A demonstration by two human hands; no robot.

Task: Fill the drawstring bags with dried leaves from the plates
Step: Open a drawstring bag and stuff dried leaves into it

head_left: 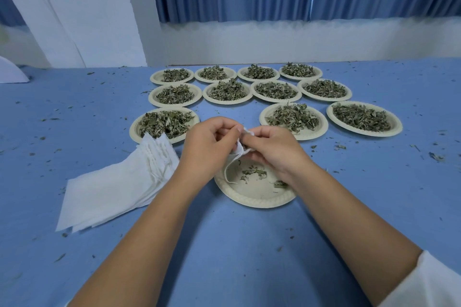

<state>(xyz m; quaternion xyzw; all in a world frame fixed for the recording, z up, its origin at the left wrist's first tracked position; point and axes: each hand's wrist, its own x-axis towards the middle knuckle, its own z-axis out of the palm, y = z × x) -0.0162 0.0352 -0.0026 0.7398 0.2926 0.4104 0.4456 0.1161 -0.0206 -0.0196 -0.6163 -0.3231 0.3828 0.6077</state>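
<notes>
1. Centrally, just above the middle of the frame, a small white fabric drawstring bag (239, 148) is held between two bare hands. It hangs over the far rim of a pale round paper plate (259, 203) that carries only a few scraps of dried green leaves (253, 172).
2. The left hand (209, 143) has its fingers curled and pinches the bag's left edge. The right hand (272, 149) pinches the right edge the same way. Both forearms rise from the bottom of the frame and meet at the bag.
3. Fingers hide most of the bag, so whether its mouth is open cannot be told. Its thin white drawstring (228, 172) loops down toward the lower left, onto the plate.
4. The leaf scraps lie directly below the bag, nearer the right hand — so that hand looks best placed to let go and scoop while the left holds the bag.
5. Rows of leaf-filled plates fill the upper centre — the nearest heaped plate (316, 132) sits up and right of the right hand. A stack of flat white bags (112, 187) lies at left on the blue table (224, 244).
</notes>
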